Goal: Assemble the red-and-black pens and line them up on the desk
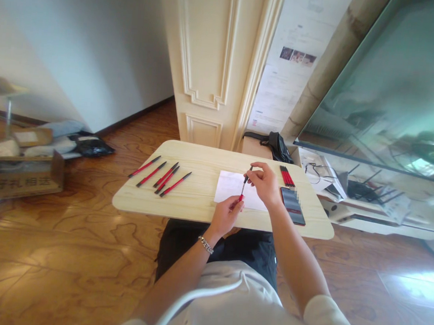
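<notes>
My left hand [227,213] pinches a short red pen barrel [241,197] low over a white sheet of paper [225,184]. Just above it, the fingers of my right hand [265,183] are closed on a black pen part [246,175]. A thin shaft, perhaps a refill, runs from the black part down to the red barrel; whether it sits inside is too small to tell. Several red-and-black pens [166,175] lie slanted on the left of the table. To the right, several red pen pieces [286,176] lie side by side, close to a dark phone [293,206].
The pale wooden table [195,208] has rounded corners and stands over my lap. A black bag [277,144] rests behind it. At right are a white cabinet [377,213] and a large screen [389,90]; an open cardboard box [22,181] sits on the floor at left.
</notes>
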The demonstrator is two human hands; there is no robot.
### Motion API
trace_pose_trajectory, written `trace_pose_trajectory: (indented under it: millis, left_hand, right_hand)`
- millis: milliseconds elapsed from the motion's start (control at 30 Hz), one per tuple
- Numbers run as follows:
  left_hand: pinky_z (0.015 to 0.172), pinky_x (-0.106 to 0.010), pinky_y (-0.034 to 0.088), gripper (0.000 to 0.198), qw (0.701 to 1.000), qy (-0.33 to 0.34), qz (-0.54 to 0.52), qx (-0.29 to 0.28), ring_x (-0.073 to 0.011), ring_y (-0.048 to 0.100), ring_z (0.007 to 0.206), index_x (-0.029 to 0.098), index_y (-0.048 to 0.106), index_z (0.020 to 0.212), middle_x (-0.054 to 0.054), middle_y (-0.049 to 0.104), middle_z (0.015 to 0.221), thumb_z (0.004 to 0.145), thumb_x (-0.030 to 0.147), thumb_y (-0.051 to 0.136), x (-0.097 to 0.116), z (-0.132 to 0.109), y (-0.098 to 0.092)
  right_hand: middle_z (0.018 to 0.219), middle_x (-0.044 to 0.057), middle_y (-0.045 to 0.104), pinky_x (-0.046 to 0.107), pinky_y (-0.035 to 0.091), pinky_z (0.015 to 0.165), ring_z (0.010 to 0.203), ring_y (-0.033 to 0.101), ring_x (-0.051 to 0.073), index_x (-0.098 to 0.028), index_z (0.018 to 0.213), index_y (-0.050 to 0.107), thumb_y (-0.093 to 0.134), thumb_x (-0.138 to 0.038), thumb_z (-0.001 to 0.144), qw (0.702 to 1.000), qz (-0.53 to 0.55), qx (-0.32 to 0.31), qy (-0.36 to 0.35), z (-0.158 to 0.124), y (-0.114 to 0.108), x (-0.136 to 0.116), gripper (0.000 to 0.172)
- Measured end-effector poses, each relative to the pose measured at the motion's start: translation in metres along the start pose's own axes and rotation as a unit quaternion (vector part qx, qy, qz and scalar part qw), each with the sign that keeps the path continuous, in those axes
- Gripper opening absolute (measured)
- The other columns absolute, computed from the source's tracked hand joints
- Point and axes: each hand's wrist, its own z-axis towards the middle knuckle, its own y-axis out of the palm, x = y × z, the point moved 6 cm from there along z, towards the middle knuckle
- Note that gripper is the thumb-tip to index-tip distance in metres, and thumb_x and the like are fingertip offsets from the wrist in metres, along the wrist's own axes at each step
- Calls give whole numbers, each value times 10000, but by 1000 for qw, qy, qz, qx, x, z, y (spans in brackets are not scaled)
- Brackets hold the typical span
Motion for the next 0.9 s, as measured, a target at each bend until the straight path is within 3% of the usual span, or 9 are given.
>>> trace_pose_trajectory:
  millis: [333, 667, 900]
  left_hand:
    - [646, -241, 474, 375, 1000, -8, -3, -2, -140, 608, 700, 163, 652, 1068, -42, 666, 797, 909, 473, 513, 1, 0, 1]
    - [597, -229, 456, 401, 1000, -18, -13, -19, -136, 593, 670, 153, 648, 1104, -46, 665, 780, 913, 473, 500, 0, -1, 1]
    - [576, -226, 446, 387, 997, -6, -56, -46, -124, 574, 642, 134, 645, 1058, -41, 633, 744, 926, 459, 483, 4, -1, 2]
  right_hand:
    - [750, 31, 712, 267, 464, 576, 599, 610, 144, -206, 981, 598, 653, -423, 783, 998, -53, -36, 21, -21, 8, 19, 298]
    - [804, 61, 718, 247, 408, 499, 594, 587, 133, -187, 891, 567, 645, -443, 792, 999, 4, -6, 42, -26, 4, 33, 285]
    - [847, 64, 724, 258, 409, 517, 581, 552, 119, -182, 980, 608, 643, -414, 795, 996, 53, -60, 45, -27, 6, 34, 300]
